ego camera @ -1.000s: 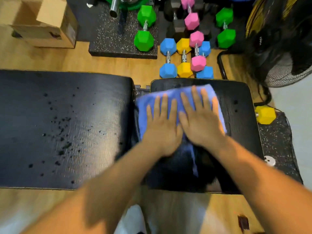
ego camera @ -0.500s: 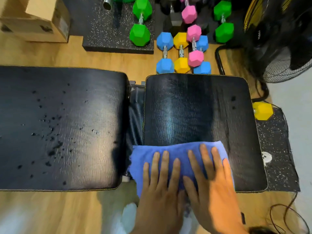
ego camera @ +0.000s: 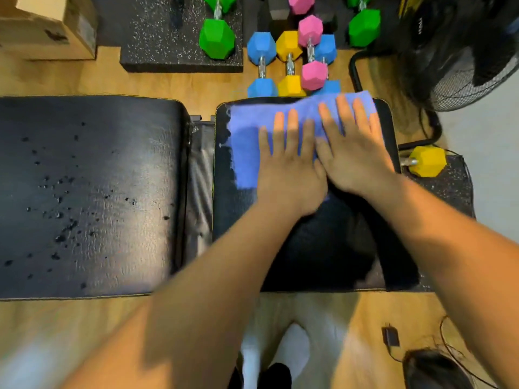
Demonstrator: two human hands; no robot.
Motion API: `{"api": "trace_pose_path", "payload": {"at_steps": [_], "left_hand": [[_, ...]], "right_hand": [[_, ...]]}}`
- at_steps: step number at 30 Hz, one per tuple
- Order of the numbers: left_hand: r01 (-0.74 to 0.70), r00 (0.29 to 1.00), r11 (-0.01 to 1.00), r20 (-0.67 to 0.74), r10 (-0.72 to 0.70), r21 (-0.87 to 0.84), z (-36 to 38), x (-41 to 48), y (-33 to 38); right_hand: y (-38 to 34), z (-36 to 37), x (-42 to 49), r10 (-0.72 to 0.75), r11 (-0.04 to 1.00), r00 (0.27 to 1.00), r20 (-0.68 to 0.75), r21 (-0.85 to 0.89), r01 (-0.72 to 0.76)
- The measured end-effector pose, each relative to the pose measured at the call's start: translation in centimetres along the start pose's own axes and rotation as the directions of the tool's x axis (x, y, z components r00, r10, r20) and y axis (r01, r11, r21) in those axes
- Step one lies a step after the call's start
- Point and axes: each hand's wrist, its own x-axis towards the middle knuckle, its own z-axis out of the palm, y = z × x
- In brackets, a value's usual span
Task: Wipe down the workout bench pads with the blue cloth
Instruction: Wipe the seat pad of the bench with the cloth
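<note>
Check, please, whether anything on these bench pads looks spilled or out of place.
Yes: dark droplets speckle the long left pad, which looks unwiped; the blue cloth lies on the smaller right pad.

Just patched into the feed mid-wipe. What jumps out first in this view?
The left hand and right hand press flat, side by side, on the blue cloth at the far end of the smaller bench pad on the right. The longer pad on the left is speckled with droplets, not yet wiped. Beyond the pads sit bright dumbbells in green, blue, yellow and pink.
</note>
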Motion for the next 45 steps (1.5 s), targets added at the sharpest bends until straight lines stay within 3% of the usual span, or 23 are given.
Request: {"api": "trace_pose_path", "payload": {"at_steps": [3,7,10,12,15,17,20,21,25,28,30,32,37,43,45], "left_hand": [[-0.052,0.999,0.995,0.001,0.052,-0.083,1.0,-9.7,3.4],[-0.130,0.991,0.990,0.022,0.131,-0.054,2.7,-17.0,5.4],[-0.146,0.985,0.985,0.083,0.154,-0.095,1.7,-15.6,5.2],[-0.200,0.972,0.972,0.098,0.213,-0.123,0.9,-12.4,4.6],[-0.237,0.964,0.971,0.118,0.239,-0.030,0.3,-3.6,3.4],[-0.196,0.972,0.980,0.137,0.189,0.044,0.0,2.6,3.0],[-0.118,0.983,0.992,0.144,0.111,0.037,0.2,5.8,3.4],[-0.102,0.988,0.995,0.119,0.098,0.024,0.4,4.8,3.6],[-0.076,0.997,0.992,0.004,0.077,-0.103,0.8,-6.4,4.2],[-0.064,0.998,0.989,-0.012,0.063,-0.131,1.3,-16.4,3.3],[-0.068,0.998,0.990,-0.027,0.065,-0.122,1.7,-19.4,1.9],[-0.036,0.999,0.987,-0.012,0.035,-0.157,1.6,-18.5,0.6],[0.257,0.961,0.936,-0.041,-0.274,-0.242,0.7,-6.7,-3.7],[0.330,0.944,0.904,0.126,-0.306,-0.272,-0.4,4.0,-9.7],[0.274,0.957,0.901,0.007,-0.289,-0.335,-0.7,1.6,-8.4]], "right_hand": [[-1.2,1.5,-10.5,0.073,0.993,0.997,0.010,0.092,-0.074],[-1.7,2.2,-19.8,0.022,0.981,0.999,-0.036,0.192,-0.014],[-0.8,1.6,-17.2,0.026,0.982,0.999,0.029,0.188,-0.031],[0.0,1.1,-14.0,-0.039,0.997,0.997,0.063,0.065,0.035],[3.7,1.7,-5.9,-0.120,0.992,0.990,0.074,-0.036,0.123],[5.3,1.1,0.4,-0.040,0.999,0.997,0.064,-0.006,0.040],[5.6,-0.2,3.3,0.066,0.976,0.991,0.114,0.197,-0.088],[5.1,-0.2,2.5,0.071,0.971,0.993,0.095,0.221,-0.090],[1.7,0.8,-7.7,-0.020,0.998,1.000,0.008,0.053,0.019],[-2.5,2.2,-17.4,-0.157,0.985,0.988,0.003,0.071,0.157],[-3.9,2.5,-18.9,-0.239,0.971,0.970,0.046,0.030,0.238],[-4.2,1.9,-15.8,-0.270,0.963,0.962,0.034,0.020,0.270],[-6.2,-0.6,-1.8,-0.318,0.947,0.945,-0.070,0.021,0.320],[-8.7,-2.3,8.8,-0.213,0.977,0.977,-0.027,-0.002,0.213],[-9.2,-2.2,7.8,-0.213,0.977,0.973,-0.091,-0.003,0.213]]}}
